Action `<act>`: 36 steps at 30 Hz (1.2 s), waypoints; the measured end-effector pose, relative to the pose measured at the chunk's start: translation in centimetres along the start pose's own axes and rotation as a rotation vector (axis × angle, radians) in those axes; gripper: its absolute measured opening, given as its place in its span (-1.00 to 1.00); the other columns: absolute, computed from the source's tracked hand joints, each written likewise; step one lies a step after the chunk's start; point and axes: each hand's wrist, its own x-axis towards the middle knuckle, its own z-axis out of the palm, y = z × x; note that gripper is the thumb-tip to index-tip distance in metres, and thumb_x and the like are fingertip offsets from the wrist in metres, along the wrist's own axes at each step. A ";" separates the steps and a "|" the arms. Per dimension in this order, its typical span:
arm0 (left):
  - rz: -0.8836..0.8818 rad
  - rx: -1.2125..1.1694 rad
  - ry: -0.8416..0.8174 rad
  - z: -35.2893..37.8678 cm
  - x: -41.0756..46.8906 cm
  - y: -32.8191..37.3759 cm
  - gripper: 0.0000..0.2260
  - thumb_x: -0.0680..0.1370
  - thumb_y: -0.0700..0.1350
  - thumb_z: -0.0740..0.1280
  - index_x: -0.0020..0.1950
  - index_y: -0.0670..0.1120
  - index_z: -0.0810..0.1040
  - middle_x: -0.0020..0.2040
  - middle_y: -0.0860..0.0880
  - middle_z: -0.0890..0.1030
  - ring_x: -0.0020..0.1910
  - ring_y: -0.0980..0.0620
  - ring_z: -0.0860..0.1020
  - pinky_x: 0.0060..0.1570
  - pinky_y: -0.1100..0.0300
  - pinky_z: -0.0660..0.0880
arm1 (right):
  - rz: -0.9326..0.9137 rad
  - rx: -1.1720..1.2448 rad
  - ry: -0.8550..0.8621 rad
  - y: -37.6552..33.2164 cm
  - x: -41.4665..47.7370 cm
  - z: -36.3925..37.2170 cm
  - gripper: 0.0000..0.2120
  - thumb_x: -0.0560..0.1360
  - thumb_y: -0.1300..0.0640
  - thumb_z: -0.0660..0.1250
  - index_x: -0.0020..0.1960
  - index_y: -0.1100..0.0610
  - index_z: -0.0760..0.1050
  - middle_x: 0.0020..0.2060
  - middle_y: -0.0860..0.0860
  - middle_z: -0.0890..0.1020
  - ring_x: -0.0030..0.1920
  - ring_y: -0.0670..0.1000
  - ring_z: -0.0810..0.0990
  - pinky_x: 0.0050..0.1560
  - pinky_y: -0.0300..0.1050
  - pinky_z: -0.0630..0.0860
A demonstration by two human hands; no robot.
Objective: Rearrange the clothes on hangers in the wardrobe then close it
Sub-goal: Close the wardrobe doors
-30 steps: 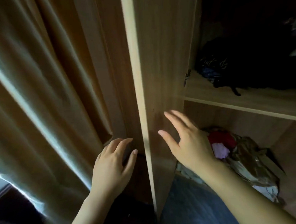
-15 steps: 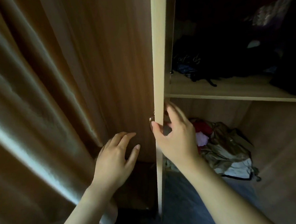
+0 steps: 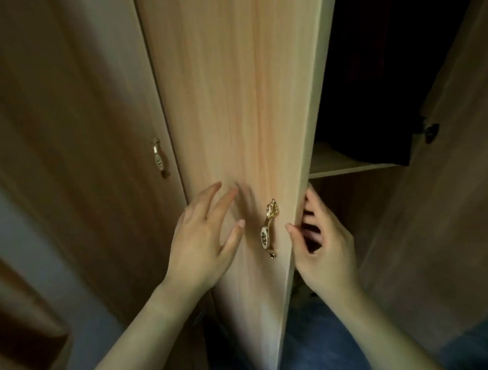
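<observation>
A: What changed?
B: 1 s ago we saw the door with its inner side toward us. Now its front face and gold handle show, so it has swung toward shut. We judge rearranging done, closing in hand.
A: Hands?
B: Apart. Left hand lies flat on the face at 9 o'clock of the handle, fingers spread and blurred. Right hand is at 3 o'clock, fingers hooked round the free edge.
A: Clothes?
B: A dark mass of clothes at 1 o'clock, above the shelf. We cannot make out hangers.
A: Room?
B: The gap is open from 12 to 3 o'clock. The 2nd door at 3 o'clock stands wide. The right fingers sit in the closing gap, so we'd clear them first.
</observation>
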 end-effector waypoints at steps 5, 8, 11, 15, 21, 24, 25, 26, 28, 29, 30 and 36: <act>0.127 0.044 0.033 5.2 7.4 1.8 -0.53 0.56 0.13 0.11 0.45 0.04 0.29 0.48 -0.07 0.27 0.45 -0.05 0.23 0.35 -0.07 0.31 | 0.046 -0.016 0.042 7.2 5.2 -2.8 -0.30 0.47 0.29 0.36 0.48 0.03 0.10 0.09 -0.13 0.49 0.06 -0.22 0.53 0.01 -0.47 0.45; 0.169 0.092 0.054 8.3 12.3 2.4 -0.53 0.57 0.12 0.13 0.47 0.04 0.26 0.50 -0.08 0.23 0.47 -0.06 0.20 0.35 -0.09 0.30 | 0.064 0.006 0.037 12.1 9.4 -3.7 -0.32 0.46 0.34 0.35 0.47 0.06 0.14 -0.01 -0.09 0.53 0.01 -0.28 0.52 -0.01 -0.51 0.42; 0.213 0.142 0.079 11.2 17.2 2.5 -0.53 0.57 0.09 0.16 0.47 0.03 0.26 0.51 -0.12 0.20 0.48 -0.11 0.19 0.30 -0.20 0.31 | 0.063 0.039 0.015 16.7 13.7 -3.8 -0.29 0.44 0.36 0.36 0.46 0.01 0.13 0.06 -0.01 0.57 -0.02 -0.24 0.55 -0.02 -0.50 0.42; 0.209 0.242 0.126 14.5 22.4 2.2 -0.52 0.56 0.11 0.16 0.48 0.06 0.24 0.53 -0.12 0.12 0.49 -0.12 0.15 0.35 -0.22 0.24 | 0.060 0.136 -0.043 21.6 18.2 -3.1 -0.28 0.44 0.39 0.35 0.43 -0.11 0.16 0.14 0.03 0.57 0.07 -0.19 0.56 0.05 -0.43 0.44; 0.224 0.454 0.223 17.5 26.6 0.1 -0.55 0.58 0.15 0.10 0.46 0.08 0.27 0.52 -0.12 0.09 0.47 -0.14 0.15 0.39 -0.09 0.09 | 0.043 0.223 -0.116 26.5 23.0 -1.0 -0.25 0.47 0.36 0.31 0.38 -0.34 0.17 0.20 -0.05 0.55 0.17 -0.14 0.53 0.12 -0.35 0.44; 0.205 0.501 0.229 18.3 27.9 -0.5 -0.54 0.57 0.13 0.13 0.47 0.11 0.25 0.52 -0.11 0.08 0.48 -0.13 0.14 0.38 -0.10 0.10 | 0.038 0.219 -0.112 28.3 24.7 0.2 -0.23 0.47 0.36 0.30 0.37 -0.38 0.17 0.19 -0.04 0.55 0.15 -0.15 0.54 0.13 -0.34 0.44; 0.199 0.509 0.231 18.5 28.2 -0.7 -0.54 0.57 0.13 0.13 0.47 0.11 0.24 0.53 -0.11 0.08 0.48 -0.12 0.14 0.37 -0.10 0.10 | 0.043 0.218 -0.113 28.7 25.2 0.6 -0.24 0.47 0.36 0.30 0.38 -0.37 0.18 0.19 -0.02 0.56 0.14 -0.16 0.54 0.13 -0.34 0.44; 0.197 0.515 0.235 18.6 28.5 -0.8 -0.54 0.56 0.13 0.14 0.47 0.11 0.24 0.53 -0.11 0.08 0.48 -0.12 0.13 0.37 -0.10 0.10 | 0.047 0.221 -0.115 29.0 25.6 0.9 -0.24 0.47 0.37 0.31 0.38 -0.35 0.18 0.20 -0.01 0.56 0.14 -0.17 0.54 0.14 -0.34 0.44; 0.203 0.521 0.245 18.9 29.0 -1.3 -0.54 0.56 0.13 0.13 0.47 0.10 0.25 0.53 -0.11 0.08 0.48 -0.11 0.14 0.37 -0.10 0.10 | 0.051 0.223 -0.118 29.3 26.3 1.5 -0.26 0.47 0.38 0.31 0.39 -0.30 0.18 0.21 0.01 0.56 0.14 -0.19 0.53 0.15 -0.37 0.42; 0.204 0.518 0.245 19.0 29.3 -1.5 -0.53 0.57 0.13 0.13 0.47 0.10 0.26 0.53 -0.11 0.09 0.48 -0.12 0.14 0.36 -0.10 0.11 | 0.055 0.219 -0.117 29.5 26.6 1.7 -0.28 0.47 0.37 0.30 0.39 -0.27 0.18 0.20 0.01 0.56 0.14 -0.22 0.52 0.14 -0.40 0.41; 0.202 0.515 0.241 19.1 29.6 -1.6 -0.53 0.56 0.13 0.13 0.47 0.10 0.26 0.53 -0.10 0.09 0.48 -0.12 0.14 0.36 -0.10 0.11 | 0.061 0.210 -0.115 29.6 26.9 1.8 -0.30 0.48 0.37 0.31 0.39 -0.25 0.19 0.19 0.01 0.57 0.12 -0.25 0.53 0.13 -0.43 0.40; 0.184 0.447 0.232 18.4 29.7 -1.0 -0.53 0.53 0.09 0.19 0.45 0.09 0.32 0.53 -0.13 0.14 0.46 -0.14 0.19 0.30 -0.14 0.18 | 0.109 0.005 -0.098 28.9 26.6 1.3 -0.45 0.49 0.22 0.35 0.41 -0.05 0.26 0.00 -0.05 0.60 -0.06 -0.14 0.58 -0.02 -0.44 0.44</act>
